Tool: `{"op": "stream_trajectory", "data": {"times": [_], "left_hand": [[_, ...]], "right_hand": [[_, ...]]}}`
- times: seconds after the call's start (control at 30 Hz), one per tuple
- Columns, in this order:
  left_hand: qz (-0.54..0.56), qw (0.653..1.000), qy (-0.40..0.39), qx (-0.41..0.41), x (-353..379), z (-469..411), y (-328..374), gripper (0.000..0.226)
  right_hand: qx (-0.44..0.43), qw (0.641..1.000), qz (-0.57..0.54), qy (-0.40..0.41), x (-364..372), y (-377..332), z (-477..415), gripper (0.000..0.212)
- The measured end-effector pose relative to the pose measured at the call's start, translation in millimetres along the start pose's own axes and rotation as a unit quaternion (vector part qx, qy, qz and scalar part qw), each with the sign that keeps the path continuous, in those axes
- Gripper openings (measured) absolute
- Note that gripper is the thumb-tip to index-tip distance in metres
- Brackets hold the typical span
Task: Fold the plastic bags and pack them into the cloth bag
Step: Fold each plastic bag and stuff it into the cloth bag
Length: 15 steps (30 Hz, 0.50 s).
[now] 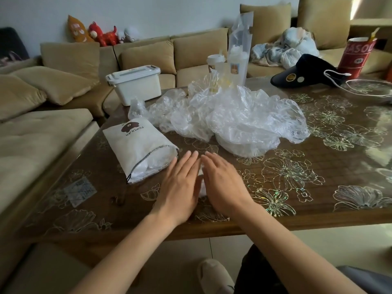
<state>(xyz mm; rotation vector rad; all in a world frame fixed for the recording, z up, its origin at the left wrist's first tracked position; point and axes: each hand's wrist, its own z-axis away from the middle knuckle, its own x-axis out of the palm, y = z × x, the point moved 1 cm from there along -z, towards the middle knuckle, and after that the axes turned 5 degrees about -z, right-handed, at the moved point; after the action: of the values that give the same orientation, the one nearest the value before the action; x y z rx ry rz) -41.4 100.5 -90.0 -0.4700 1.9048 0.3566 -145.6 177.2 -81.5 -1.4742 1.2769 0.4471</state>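
A white cloth drawstring bag printed "POPULAR" lies on the table at the left, its mouth open toward me with white plastic showing inside. Behind my hands sits a heap of crumpled clear plastic bags. My left hand and my right hand lie side by side with straight fingers, pressing flat on a small folded plastic bag. Only a narrow white strip of that bag shows between the hands.
The brown floral table also carries a white lidded box, two drink cups, a dark visor cap with a white cord and a red tub. Beige sofas surround the table.
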Motion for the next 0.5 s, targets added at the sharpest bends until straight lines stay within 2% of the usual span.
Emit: {"op": "stream_trajectory", "data": {"times": [0.1,0.23,0.27,0.5], "left_hand": [[0.032,0.988,-0.126,-0.079,19,6,-13,0.075],[0.047,0.981,-0.162,-0.100,23,16,-19,0.089],[0.051,0.979,-0.170,-0.100,23,16,-19,0.090],[0.068,0.975,-0.187,-0.103,21,16,-18,0.105]], "right_hand": [[0.039,0.991,0.029,-0.125,14,19,5,0.054],[0.050,0.984,0.075,-0.155,16,25,10,0.095],[0.052,0.983,0.080,-0.159,15,25,11,0.100],[0.056,0.982,0.071,-0.164,15,24,12,0.102]]}}
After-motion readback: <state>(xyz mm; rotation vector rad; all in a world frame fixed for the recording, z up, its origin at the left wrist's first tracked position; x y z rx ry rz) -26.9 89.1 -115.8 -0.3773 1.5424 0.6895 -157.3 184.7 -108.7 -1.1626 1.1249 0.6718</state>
